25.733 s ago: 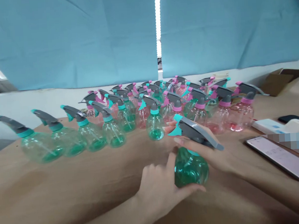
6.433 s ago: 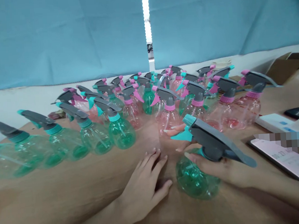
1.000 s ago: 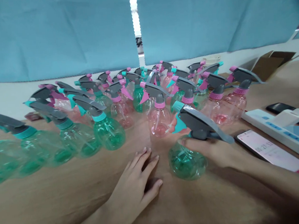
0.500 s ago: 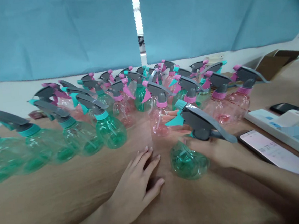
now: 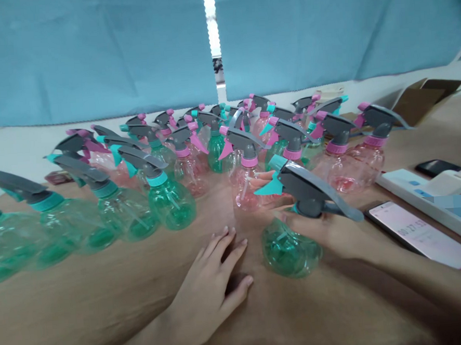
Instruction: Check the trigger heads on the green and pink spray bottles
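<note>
My left hand (image 5: 208, 286) lies palm down on the wooden table (image 5: 125, 309), fingers spread, with nothing in it. To its right stands a green spray bottle (image 5: 290, 252) with a grey and turquoise trigger head. My right hand (image 5: 334, 235) grips that bottle around the neck, thumb across the near side, fingers reaching out behind it. The trigger head hides part of this hand. Just past the fingertips is a pink spray bottle (image 5: 247, 187) with a pink collar. Another green spray bottle (image 5: 172, 204) stands ahead of my left hand.
Several green spray bottles (image 5: 127, 215) form a row on the left, and more pink and green ones crowd the back. On the right lie a phone (image 5: 409, 224) showing a timer, a white power strip (image 5: 423, 192) and a dark object (image 5: 439, 167). An open cardboard box (image 5: 421, 101) sits behind.
Hardly anything differs. My right hand keeps hold of the green spray bottle in nearly the same place, and my left hand stays flat on the table. The phone's timer has advanced.
</note>
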